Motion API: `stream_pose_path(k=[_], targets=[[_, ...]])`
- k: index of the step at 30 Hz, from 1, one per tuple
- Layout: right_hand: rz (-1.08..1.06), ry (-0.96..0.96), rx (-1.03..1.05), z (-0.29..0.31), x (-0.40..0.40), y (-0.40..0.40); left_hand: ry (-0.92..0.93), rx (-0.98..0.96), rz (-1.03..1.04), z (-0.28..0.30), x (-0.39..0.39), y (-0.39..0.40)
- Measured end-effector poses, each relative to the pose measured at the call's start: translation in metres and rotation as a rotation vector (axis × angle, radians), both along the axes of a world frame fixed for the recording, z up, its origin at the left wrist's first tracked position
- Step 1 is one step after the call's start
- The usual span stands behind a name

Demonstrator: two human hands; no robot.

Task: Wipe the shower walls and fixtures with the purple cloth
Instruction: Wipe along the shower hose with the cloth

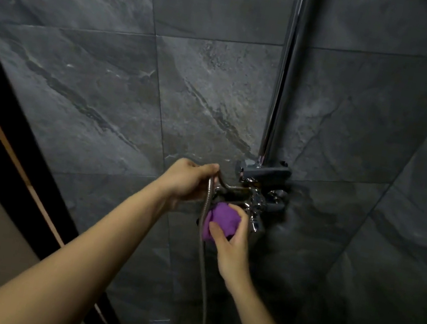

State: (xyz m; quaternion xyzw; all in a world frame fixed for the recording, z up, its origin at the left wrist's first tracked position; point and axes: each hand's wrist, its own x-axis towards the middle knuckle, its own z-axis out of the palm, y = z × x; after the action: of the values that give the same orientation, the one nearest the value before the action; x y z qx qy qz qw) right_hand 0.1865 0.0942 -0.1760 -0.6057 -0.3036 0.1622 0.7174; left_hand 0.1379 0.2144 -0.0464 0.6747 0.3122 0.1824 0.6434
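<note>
cloth work is at the fixtures now. purple cloth (221,222) sits bunched in the right hand (231,246), thumb and fingers curled round it, pressed against the underside of the chrome mixer valve (257,198) on the far wall. left hand (189,180) grasps the metal shower hose (206,217) near where it joins the valve, fingers closed round it, holding it to the left so the cloth can reach behind.

to do this step well, it seems wise to keep the hose held aside with a steady grip, then turn the cloth round the valve body and its knobs rather than dabbing, working into the joints where the hose nut and handles meet. the bunched cloth may miss narrow gaps; a flatter fold over one finger would probably get in better. the riser pipe (284,74) above and the dark stone-look wall tiles (108,72), which show pale streaks, look still to be done.

no brand, label or writing can be read on any fitting.
</note>
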Motion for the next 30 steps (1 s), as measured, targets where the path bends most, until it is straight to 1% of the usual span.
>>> stream_pose_path(k=[3, 6, 8, 11, 14, 16, 20, 23, 27, 30], targets=[[0.02, 0.107, 0.03, 0.004, -0.009, -0.001, -0.053, -0.18, -0.011, 0.005, 0.005, 0.005], [-0.027, 0.211, 0.019, 0.008, -0.02, 0.004, -0.055, -0.263, -0.059, 0.01, 0.008, 0.002], [-0.062, 0.248, 0.01, 0.014, -0.028, 0.009, -0.06, -0.284, -0.083, 0.011, 0.008, 0.003], [-0.069, 0.334, 0.005, 0.022, -0.037, 0.012, -0.055, -0.265, -0.138, 0.011, 0.001, 0.008], [-0.068, 0.396, -0.042, 0.031, -0.042, 0.008, -0.069, -0.278, -0.185, 0.002, -0.012, 0.019], [-0.085, 0.443, -0.035, 0.038, -0.044, 0.003, -0.085, -0.297, -0.209, -0.011, -0.023, 0.027], [-0.093, 0.511, 0.043, 0.058, -0.04, -0.004, -0.138, -0.283, -0.214, -0.043, -0.046, 0.032], [-0.056, 0.528, 0.065, 0.081, -0.034, -0.004, -0.139, -0.269, -0.235, -0.075, -0.062, 0.024], [0.013, 0.582, 0.12, 0.11, -0.021, -0.004, -0.101, -0.124, -0.284, -0.113, -0.082, -0.003], [0.05, 0.624, 0.148, 0.13, -0.01, -0.004, -0.133, 0.007, -0.35, -0.128, -0.092, -0.024]])
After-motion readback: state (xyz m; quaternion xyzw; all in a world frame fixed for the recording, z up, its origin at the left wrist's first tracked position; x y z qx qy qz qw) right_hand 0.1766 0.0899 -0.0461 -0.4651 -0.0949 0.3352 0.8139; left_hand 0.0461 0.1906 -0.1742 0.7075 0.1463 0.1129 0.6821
